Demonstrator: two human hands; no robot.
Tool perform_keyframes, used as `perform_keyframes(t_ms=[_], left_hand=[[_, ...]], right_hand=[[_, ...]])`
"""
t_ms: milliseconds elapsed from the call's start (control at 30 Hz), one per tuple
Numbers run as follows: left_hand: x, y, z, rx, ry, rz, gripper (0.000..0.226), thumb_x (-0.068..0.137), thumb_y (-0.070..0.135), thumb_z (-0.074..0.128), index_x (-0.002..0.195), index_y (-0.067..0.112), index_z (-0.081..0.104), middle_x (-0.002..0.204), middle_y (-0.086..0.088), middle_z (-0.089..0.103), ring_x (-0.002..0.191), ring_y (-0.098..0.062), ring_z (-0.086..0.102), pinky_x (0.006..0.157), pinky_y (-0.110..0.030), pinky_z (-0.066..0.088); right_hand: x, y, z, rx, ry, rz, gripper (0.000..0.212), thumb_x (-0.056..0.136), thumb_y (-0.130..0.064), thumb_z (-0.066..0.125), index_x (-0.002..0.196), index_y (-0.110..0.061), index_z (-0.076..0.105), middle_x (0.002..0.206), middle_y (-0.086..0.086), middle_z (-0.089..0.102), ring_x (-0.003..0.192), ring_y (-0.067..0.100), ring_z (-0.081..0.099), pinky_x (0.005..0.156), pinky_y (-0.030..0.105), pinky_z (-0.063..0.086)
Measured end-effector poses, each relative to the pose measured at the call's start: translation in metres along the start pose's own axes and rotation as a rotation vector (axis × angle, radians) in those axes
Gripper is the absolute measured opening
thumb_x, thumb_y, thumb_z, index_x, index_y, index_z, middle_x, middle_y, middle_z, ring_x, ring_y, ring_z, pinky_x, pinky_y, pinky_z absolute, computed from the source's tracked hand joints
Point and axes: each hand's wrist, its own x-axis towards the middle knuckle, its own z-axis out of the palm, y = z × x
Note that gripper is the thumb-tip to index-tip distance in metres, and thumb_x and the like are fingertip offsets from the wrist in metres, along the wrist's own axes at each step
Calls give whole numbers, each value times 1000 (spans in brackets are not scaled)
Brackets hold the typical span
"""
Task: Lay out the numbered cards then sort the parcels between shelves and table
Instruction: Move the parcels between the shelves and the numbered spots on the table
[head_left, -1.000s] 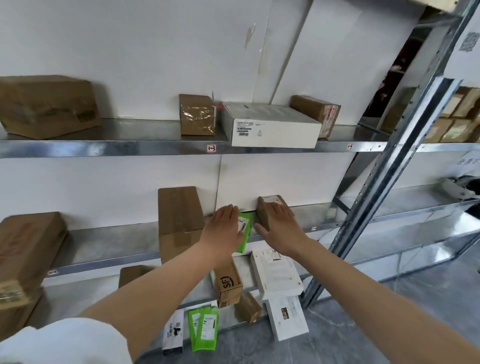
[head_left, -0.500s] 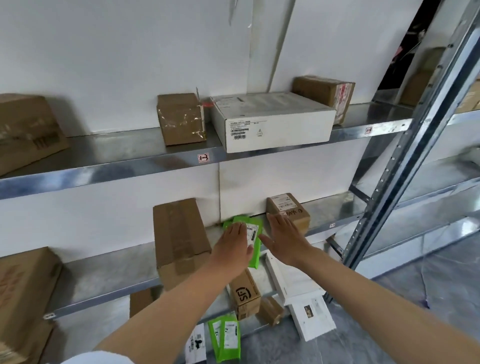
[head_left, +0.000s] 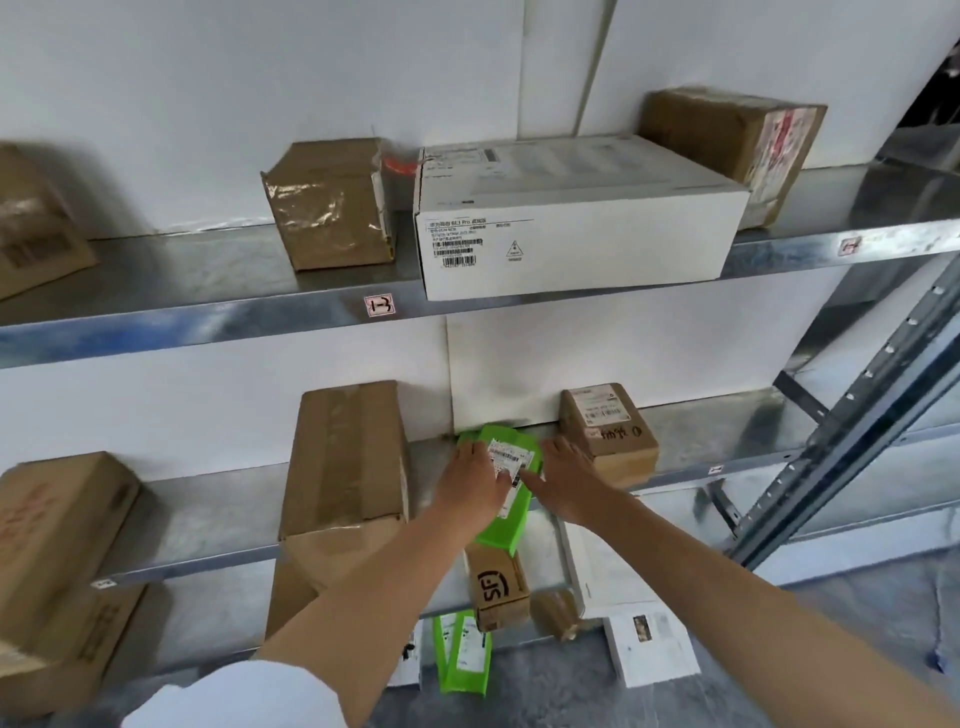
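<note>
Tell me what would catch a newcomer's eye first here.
The bright green plastic mailer pouch on the middle metal shelf, with the left hand and right hand laid on it. Above, a large flat white cardboard box sits at the front of the upper shelf.

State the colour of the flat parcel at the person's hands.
The flat parcel is bright green; head view.

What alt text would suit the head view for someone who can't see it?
The left hand and right hand rest on a green parcel on the middle shelf, between a tall brown box and a small labelled box. A white box sits on the shelf above.
</note>
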Motion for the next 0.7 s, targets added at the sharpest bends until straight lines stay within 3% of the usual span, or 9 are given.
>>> perform_keyframes(t_ms=[267,433,700], left_hand=[[28,-15,26,-82,-48,-228,46,99,29,42,135,0,38,136,-18,44,128,-31,40,106,-41,37],[42,-32,41,-168,-17,-375,34,94,24,45,119,1,52,115,-18,57,106,-32,57,91,-45,51],[49,-41,64,-171,-26,-552,39,97,26,39,108,-5,61,118,-25,57,114,-36,51,96,-41,44]], right_hand=[[38,20,35,-57,-144,17,60,96,-48,35,146,-14,30,148,17,31,136,34,26,113,45,27],[65,34,54,-112,-225,16,58,95,-47,25,145,-18,31,143,15,39,131,37,32,110,50,31],[69,19,56,50,-219,14,41,100,-28,36,136,-8,40,132,15,43,120,30,41,101,38,35]])
